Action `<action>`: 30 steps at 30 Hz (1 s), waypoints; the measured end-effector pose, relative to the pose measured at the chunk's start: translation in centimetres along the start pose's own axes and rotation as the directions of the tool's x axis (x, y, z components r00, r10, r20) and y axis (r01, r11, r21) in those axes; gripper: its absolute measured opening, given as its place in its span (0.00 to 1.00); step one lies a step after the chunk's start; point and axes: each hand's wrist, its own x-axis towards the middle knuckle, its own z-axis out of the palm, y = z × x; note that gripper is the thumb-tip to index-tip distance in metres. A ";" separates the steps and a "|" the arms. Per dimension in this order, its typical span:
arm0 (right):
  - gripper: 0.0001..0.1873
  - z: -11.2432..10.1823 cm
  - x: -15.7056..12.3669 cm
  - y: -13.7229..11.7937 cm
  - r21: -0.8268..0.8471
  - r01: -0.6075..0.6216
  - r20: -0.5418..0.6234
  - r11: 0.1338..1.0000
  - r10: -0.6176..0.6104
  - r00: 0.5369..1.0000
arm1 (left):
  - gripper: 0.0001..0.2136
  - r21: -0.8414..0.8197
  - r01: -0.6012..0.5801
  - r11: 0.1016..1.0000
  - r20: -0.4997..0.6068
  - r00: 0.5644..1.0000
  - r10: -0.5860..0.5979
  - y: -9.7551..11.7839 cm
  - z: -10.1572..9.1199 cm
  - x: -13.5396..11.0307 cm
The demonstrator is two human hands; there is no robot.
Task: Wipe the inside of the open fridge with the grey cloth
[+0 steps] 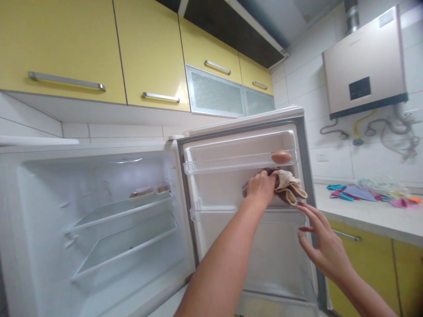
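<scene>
A small white fridge stands open, its door (299,121) swung to the right. My left hand (261,188) presses a crumpled beige cloth (289,187) against the inner door wall, just under the top door shelf (231,165). A brown egg (281,156) lies in that shelf at its right end. My right hand (322,242) is open, fingers spread, touching the door's right edge beside the lower door shelf (211,211).
The fridge interior holds glass shelves (122,211) with small containers (148,191) at the back. Yellow wall cupboards (99,48) hang above. A counter (373,215) at right carries coloured cloths (360,193). A water heater (365,66) hangs on the tiled wall.
</scene>
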 end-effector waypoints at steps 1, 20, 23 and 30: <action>0.29 0.0 0.0 0.1 -0.007 0.002 0.002 1.000 -0.002 1.000 | 0.17 0.003 -0.039 0.999 -0.011 0.999 0.039 0.6 0.2 0.5; 0.29 0.4 0.7 1.8 0.024 -0.004 0.019 1.000 0.003 1.000 | 0.09 0.164 -0.322 0.933 0.513 0.835 0.198 -10.3 -4.1 -3.7; 0.29 0.4 0.7 1.3 0.023 -0.031 0.015 0.999 0.030 0.999 | 0.07 0.241 -0.193 0.951 0.532 0.846 0.037 -13.7 -5.3 -5.8; 0.27 -0.2 0.0 0.5 0.013 -0.014 -0.007 1.000 0.014 1.000 | 0.10 0.237 0.019 0.971 0.565 0.810 -0.154 -16.5 -5.9 -8.0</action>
